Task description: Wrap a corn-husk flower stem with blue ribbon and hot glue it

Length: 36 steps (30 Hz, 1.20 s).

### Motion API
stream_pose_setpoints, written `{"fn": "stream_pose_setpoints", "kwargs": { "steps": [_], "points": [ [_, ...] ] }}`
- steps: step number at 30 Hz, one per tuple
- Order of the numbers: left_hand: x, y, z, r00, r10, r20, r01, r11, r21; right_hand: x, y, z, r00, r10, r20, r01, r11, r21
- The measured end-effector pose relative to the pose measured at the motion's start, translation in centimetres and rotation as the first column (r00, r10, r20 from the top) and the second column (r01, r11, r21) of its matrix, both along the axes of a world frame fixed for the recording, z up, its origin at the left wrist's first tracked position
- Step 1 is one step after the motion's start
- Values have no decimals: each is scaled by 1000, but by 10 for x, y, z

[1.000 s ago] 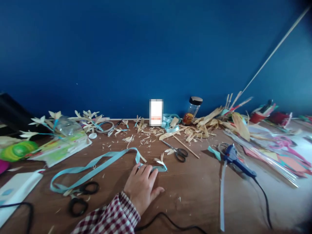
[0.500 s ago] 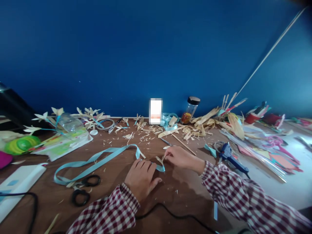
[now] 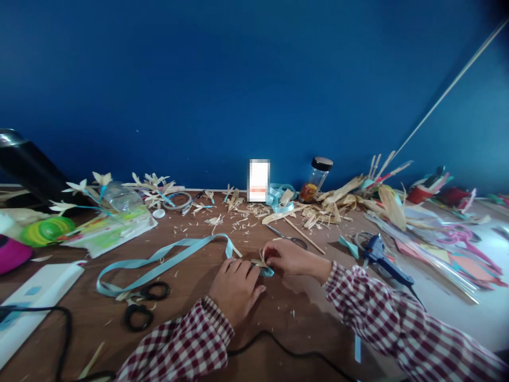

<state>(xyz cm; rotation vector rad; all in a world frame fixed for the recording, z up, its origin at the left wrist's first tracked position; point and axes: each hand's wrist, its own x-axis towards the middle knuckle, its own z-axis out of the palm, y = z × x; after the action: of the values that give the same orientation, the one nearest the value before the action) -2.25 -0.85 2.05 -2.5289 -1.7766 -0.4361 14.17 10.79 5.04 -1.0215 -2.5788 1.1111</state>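
Note:
My left hand rests palm down on the table, its fingers bent over a light blue ribbon and holding it down. The thumb sticks out to the side. From under these fingertips a short ribbon end pokes out, with a pale dried husk strip beside it. My right hand pinches the strip between thumb and fingertips, close to the left fingertips. What lies beneath the left fingers is hidden. Black-handled scissors lie left of my left hand, partly over the ribbon's loop.
A blue glue gun lies right of my right hand. Husk scraps and a black-lidded jar stand toward the wall. Husk flowers and a plastic bottle are at left. A black cable crosses the front.
My right hand has shifted slightly left, bringing the husk strip down against the ribbon end by my left fingertips. The whole view has shifted a little; my left hand keeps its place.

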Motion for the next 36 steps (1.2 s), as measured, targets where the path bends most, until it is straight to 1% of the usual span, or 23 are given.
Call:
{"fn": "stream_pose_setpoints", "kwargs": {
  "steps": [3,6,11,13,16,19,21,23,24,25,26,28,29,30,32,34,36],
  "points": [
    [0,-1,-2,1000,5,2,-5,1000,19,-1,1,0,999,-2,-36,-1,998,-67],
    [0,-1,-4,1000,6,-1,-6,999,32,-1,3,0,997,-2,-79,-12,985,-174],
    [0,0,-2,1000,5,-9,-5,1000,27,-1,3,6,992,-12,-122,-35,927,-375],
    [1,-1,-1,1000,10,-7,-10,1000,15,-2,2,9,990,-41,-133,-20,905,-426],
    [1,-2,0,1000,18,10,-18,1000,4,-2,1,9,981,-99,-164,11,884,-468],
    [-1,0,0,997,38,71,-39,999,26,1,0,7,962,-172,-214,40,859,-511],
    [-3,4,2,987,49,151,-63,994,86,5,-1,7,940,-226,-257,54,839,-542],
    [-5,10,6,970,28,243,-64,988,142,11,-2,7,914,-270,-303,52,818,-573],
    [-5,14,8,957,10,291,-54,988,143,14,-3,7,902,-285,-325,44,809,-587],
    [-4,18,12,940,-6,340,-36,993,117,17,-3,7,891,-296,-345,34,800,-599],
    [-2,22,15,920,-13,391,-12,998,63,20,-3,6,881,-305,-363,23,792,-610],
    [2,31,20,867,27,497,33,993,-111,25,-2,6,861,-322,-394,2,777,-630],
    [5,35,22,831,77,551,53,975,-216,27,-2,5,850,-332,-408,-7,768,-640],
    [8,39,24,788,145,599,71,944,-321,29,-1,4,839,-344,-421,-15,759,-651],
    [12,45,24,691,287,663,114,863,-493,33,-1,3,818,-367,-443,-28,743,-669],
    [13,50,23,602,386,699,167,795,-583,35,0,2,799,-384,-462,-47,727,-685],
    [12,53,22,523,435,733,226,758,-612,37,0,0,780,-397,-484,-73,710,-700]
  ]
}}
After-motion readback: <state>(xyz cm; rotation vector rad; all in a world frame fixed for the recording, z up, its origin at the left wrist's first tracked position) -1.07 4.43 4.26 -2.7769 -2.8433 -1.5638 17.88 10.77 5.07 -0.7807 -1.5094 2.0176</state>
